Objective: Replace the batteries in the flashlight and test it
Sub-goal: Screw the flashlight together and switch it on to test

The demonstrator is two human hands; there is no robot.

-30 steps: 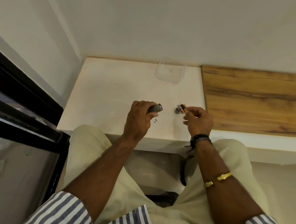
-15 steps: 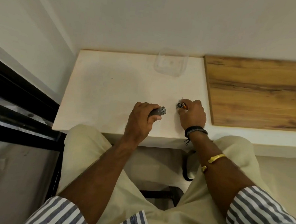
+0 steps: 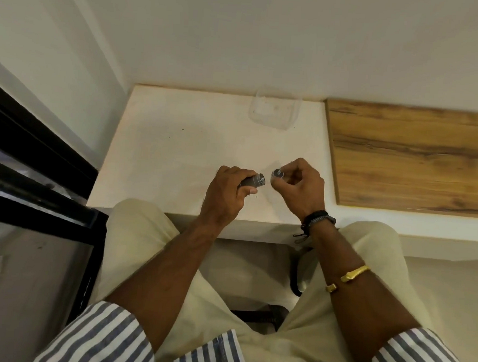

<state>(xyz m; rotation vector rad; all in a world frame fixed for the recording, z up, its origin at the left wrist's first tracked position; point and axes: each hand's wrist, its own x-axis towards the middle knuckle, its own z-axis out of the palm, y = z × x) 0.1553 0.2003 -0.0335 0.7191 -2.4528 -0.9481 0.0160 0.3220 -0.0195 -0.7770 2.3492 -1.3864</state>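
My left hand is shut on the dark grey flashlight body, whose open end points right. A short gap away, my right hand pinches the small round flashlight cap between its fingertips, held just above the white table. Cap and body are close together but apart. The orange battery from the earlier frames is out of sight; I cannot tell whether it sits inside the body or hidden in my right hand.
A clear plastic container stands at the back of the white table against the wall. A wooden board lies to the right. A black window frame runs along the left. My knees are under the table's front edge.
My right hand held an orange battery, reached down to the cap on the table, and now has lifted the cap toward the flashlight's open end. The battery is no longer visible.
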